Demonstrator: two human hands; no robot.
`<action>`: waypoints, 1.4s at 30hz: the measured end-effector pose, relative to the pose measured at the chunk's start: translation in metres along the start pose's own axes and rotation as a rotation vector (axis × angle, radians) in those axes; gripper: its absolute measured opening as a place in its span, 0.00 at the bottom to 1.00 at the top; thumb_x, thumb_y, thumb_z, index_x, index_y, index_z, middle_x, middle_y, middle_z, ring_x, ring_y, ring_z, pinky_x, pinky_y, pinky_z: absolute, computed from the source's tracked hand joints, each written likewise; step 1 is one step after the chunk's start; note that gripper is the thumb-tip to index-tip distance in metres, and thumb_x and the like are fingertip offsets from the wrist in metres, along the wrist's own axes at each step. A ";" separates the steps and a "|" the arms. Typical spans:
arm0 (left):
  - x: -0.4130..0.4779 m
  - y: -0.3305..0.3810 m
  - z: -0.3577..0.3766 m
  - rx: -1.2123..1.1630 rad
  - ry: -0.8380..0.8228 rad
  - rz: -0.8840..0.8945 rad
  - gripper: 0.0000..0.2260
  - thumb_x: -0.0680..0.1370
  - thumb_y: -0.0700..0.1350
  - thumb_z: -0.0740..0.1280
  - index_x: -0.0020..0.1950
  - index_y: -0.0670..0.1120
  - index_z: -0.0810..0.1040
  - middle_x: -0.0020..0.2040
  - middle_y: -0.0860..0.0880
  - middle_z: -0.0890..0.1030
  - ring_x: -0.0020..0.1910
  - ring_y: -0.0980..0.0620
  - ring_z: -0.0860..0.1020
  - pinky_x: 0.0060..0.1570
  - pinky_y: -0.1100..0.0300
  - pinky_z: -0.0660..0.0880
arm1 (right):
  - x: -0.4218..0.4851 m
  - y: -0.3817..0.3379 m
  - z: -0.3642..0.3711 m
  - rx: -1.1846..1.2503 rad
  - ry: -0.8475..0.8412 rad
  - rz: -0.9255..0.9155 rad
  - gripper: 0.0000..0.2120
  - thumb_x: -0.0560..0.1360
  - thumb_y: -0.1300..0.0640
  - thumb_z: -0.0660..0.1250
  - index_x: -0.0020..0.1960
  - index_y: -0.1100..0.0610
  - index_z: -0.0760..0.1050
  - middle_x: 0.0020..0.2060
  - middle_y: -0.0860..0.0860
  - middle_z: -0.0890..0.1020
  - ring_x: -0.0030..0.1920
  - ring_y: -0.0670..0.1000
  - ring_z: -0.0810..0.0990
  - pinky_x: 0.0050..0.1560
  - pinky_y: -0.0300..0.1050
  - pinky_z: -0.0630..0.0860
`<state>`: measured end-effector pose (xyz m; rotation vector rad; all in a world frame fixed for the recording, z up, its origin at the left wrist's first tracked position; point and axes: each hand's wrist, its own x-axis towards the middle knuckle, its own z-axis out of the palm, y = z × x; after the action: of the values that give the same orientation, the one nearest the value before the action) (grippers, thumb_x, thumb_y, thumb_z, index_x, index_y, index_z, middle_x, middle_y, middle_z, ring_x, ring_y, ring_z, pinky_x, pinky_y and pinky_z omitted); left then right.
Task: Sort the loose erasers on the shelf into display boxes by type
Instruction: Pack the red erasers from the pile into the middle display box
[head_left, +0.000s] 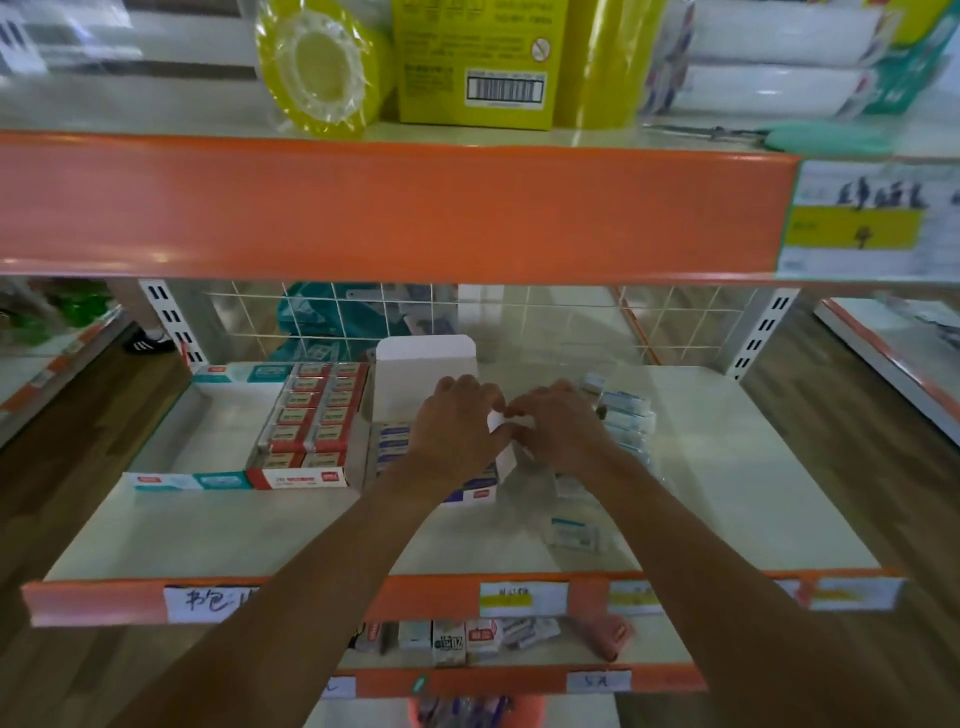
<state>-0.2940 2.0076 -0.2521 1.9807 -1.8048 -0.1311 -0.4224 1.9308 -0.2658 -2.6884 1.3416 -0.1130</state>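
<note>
Both my hands meet over the middle of the shelf (234, 540). My left hand (457, 431) and my right hand (561, 426) pinch a small white eraser (500, 422) between their fingertips, above the white display box (423, 358) with the raised lid. Blue-and-white erasers (392, 441) lie inside that box, partly hidden by my left hand. To its left a red display box (311, 415) is filled with rows of red-sleeved erasers. Loose pale blue erasers (623, 415) are piled to the right of my right hand, and one more (574, 532) lies nearer the front.
An empty teal-and-white display box (192, 480) stands at the left. The orange upper shelf edge (395, 208) hangs close overhead, carrying yellow tape rolls (322, 67). A wire grid (519, 322) backs the shelf. Small packs (447, 636) sit on the shelf below.
</note>
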 end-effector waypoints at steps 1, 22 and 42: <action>-0.001 0.000 0.000 -0.008 0.016 -0.007 0.13 0.76 0.54 0.66 0.56 0.47 0.78 0.53 0.47 0.78 0.55 0.48 0.72 0.57 0.54 0.73 | 0.000 0.000 0.000 -0.002 -0.015 -0.022 0.12 0.79 0.49 0.61 0.61 0.44 0.77 0.60 0.47 0.79 0.58 0.52 0.71 0.59 0.49 0.70; -0.015 -0.009 -0.006 -0.015 0.042 -0.136 0.10 0.79 0.51 0.63 0.58 0.50 0.77 0.59 0.51 0.77 0.58 0.52 0.73 0.63 0.55 0.69 | 0.005 -0.012 -0.016 0.089 -0.167 0.037 0.14 0.75 0.42 0.65 0.58 0.45 0.76 0.53 0.50 0.77 0.60 0.51 0.69 0.49 0.44 0.63; -0.022 -0.045 -0.030 0.098 0.145 0.038 0.13 0.78 0.49 0.65 0.61 0.46 0.75 0.61 0.45 0.75 0.61 0.45 0.71 0.62 0.50 0.71 | -0.010 -0.032 -0.029 0.192 0.331 -0.141 0.22 0.72 0.63 0.69 0.65 0.60 0.73 0.51 0.56 0.75 0.54 0.55 0.73 0.51 0.47 0.73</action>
<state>-0.2449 2.0381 -0.2477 1.9665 -1.7844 0.1122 -0.4074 1.9552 -0.2324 -2.6759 1.1432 -0.6911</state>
